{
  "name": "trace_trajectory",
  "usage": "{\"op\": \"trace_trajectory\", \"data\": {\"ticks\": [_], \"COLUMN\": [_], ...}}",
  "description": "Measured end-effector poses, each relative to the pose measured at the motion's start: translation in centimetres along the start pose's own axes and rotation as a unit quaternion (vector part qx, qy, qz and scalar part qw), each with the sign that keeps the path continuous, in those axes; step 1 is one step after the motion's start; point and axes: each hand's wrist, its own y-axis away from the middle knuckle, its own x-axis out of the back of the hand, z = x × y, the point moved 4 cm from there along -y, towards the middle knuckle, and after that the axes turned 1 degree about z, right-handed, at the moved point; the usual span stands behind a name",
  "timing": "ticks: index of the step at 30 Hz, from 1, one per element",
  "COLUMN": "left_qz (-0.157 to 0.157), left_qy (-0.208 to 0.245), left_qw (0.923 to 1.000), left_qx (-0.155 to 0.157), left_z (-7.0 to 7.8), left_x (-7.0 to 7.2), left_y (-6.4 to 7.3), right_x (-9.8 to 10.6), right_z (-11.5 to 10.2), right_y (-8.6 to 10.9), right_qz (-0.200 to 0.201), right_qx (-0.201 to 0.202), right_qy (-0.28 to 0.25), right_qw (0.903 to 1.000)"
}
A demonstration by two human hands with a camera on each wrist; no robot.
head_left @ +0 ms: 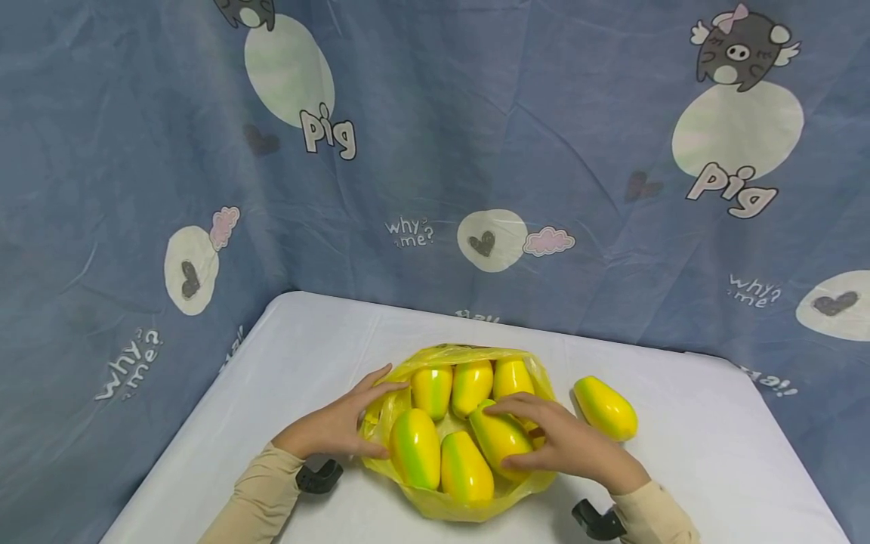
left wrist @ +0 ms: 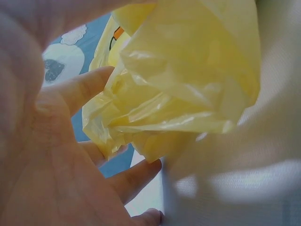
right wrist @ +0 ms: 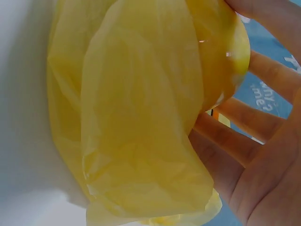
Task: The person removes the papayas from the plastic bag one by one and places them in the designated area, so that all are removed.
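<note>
A yellow plastic bag [head_left: 445, 508] lies wide-mouthed on the table with several glossy yellow-green papayas [head_left: 416, 449] inside. My right hand [head_left: 571, 442] holds one papaya [head_left: 499, 437] at the bag's right side, thumb and fingers around it. In the right wrist view, bag film [right wrist: 141, 122] covers part of that papaya [right wrist: 225, 56]. My left hand [head_left: 340, 423] is at the bag's left edge with fingers spread. Its fingers [left wrist: 87, 89] touch the crumpled film [left wrist: 183, 80] in the left wrist view, without closing on it.
A single papaya [head_left: 605, 408] lies on the white tabletop [head_left: 720, 446], right of the bag. Behind and left of the table hangs a blue curtain [head_left: 421, 159] with pig prints. Dark wrist devices [head_left: 319, 477] sit below both hands.
</note>
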Motion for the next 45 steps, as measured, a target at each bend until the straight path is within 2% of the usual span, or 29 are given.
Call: {"op": "trace_trajectory", "data": {"ticks": [9,20,27,37,45], "left_qz": [-0.003,0.000,0.002,0.001,0.001], "left_qy": [0.001,-0.004,-0.003,0.000,0.000], "left_qw": [1.0000,1.0000,0.9999,0.9999,1.0000], "left_qx": [0.000,-0.003,-0.010,-0.012,-0.007], "left_z": [-0.1,0.0,0.3,-0.1,-0.1], "left_x": [0.0,0.1,0.3,0.2,0.2], "left_y": [0.1,0.0,0.1,0.0,0.0], "right_x": [0.3,1.6,2.6,4.0,4.5], "right_z": [0.6,0.8,1.2,2.4,3.6], "right_y": [0.8,2.5,3.9,6.0,7.7], "right_qz": [0.045,0.131,0.194,0.259,0.293], "right_qx": [-0.013,-0.008,0.011,0.010,-0.031], "right_qy": [-0.036,-0.051,-0.040,-0.038,-0.035], "right_qw": [0.9983,0.9900,0.9802,0.9652,0.9550]}}
